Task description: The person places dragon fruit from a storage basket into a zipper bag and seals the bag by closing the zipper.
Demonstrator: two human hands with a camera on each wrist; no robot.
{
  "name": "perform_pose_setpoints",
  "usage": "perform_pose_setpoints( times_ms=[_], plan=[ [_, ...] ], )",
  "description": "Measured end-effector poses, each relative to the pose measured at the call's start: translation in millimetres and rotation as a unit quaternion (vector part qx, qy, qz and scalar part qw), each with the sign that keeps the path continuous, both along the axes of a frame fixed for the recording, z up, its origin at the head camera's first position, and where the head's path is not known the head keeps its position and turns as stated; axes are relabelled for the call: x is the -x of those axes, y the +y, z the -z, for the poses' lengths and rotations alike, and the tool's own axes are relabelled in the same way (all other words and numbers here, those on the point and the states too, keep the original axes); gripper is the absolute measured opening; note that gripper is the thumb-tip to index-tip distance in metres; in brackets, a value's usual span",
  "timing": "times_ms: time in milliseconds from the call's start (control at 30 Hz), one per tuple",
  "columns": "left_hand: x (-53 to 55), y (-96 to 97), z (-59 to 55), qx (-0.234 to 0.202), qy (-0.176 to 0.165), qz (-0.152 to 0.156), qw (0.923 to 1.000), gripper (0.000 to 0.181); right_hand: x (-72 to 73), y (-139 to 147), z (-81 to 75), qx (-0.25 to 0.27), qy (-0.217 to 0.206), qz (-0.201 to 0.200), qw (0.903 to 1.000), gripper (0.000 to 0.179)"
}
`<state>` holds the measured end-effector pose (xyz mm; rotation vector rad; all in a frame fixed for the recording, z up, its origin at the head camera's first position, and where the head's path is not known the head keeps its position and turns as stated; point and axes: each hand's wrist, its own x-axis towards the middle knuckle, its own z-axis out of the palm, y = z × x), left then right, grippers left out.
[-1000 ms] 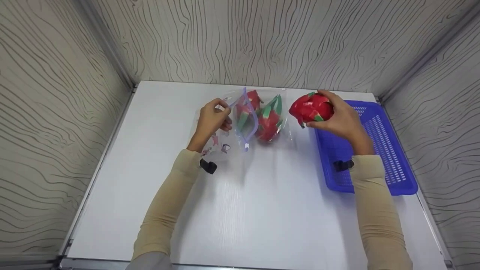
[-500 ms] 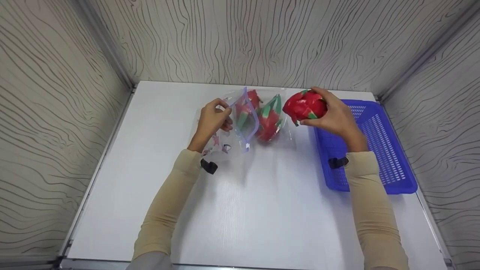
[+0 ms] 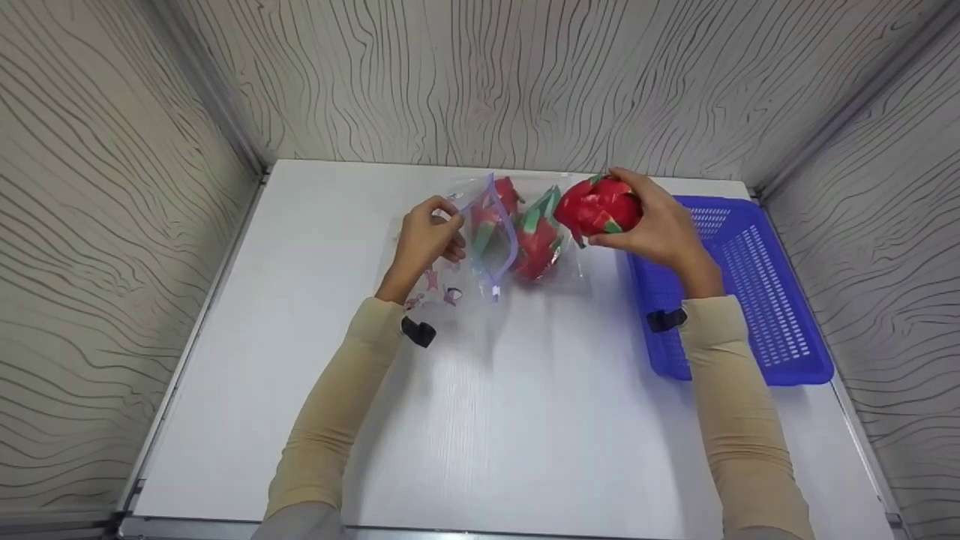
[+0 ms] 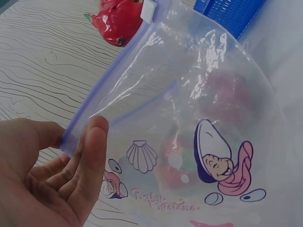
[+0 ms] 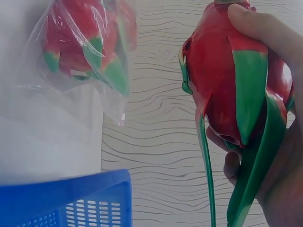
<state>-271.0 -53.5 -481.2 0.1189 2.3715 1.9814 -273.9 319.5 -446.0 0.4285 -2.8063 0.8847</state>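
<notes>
My left hand (image 3: 429,236) pinches the edge of a clear zip bag (image 4: 142,118) by its purple zip strip, between thumb and fingers. The bag's mouth gapes, and cartoon prints and a shell show on its side. Inside it lie two red dragon fruits with green scales, one (image 3: 537,244) nearer the front and one (image 3: 504,202) behind it. My right hand (image 3: 660,225) grips another dragon fruit (image 5: 222,80) above the table, just right of the bag. Long green leaf tips hang from this fruit in the right wrist view. A white slider (image 4: 148,11) sits on the zip strip.
A blue perforated basket (image 3: 780,300) stands on the right of the white table (image 3: 480,435), below my right forearm. Wood-grain panels (image 3: 480,82) close off the back and both sides. Each wrist carries a small black camera.
My right hand has moved left with the dragon fruit, from above the basket's edge toward the bag's right side. My left hand and the bag have stayed nearly still.
</notes>
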Motion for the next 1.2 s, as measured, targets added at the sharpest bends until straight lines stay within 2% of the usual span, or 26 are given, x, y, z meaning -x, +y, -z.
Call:
perform_pose_setpoints(
  times_ms=[233, 1200],
  plan=[
    [0.7, 0.0, 1.6, 0.01, -0.002, 0.0, 0.9999, 0.011, 3.5, -8.1, 1.8, -0.006, 0.008, -0.006, 0.9999, 0.104],
    [-1.6, 1.4, -0.9, -0.003, 0.007, 0.0, 1.0, 0.011, 4.8, -44.7, 4.8, -0.02, 0.005, -0.035, 0.9992, 0.105]
  ],
)
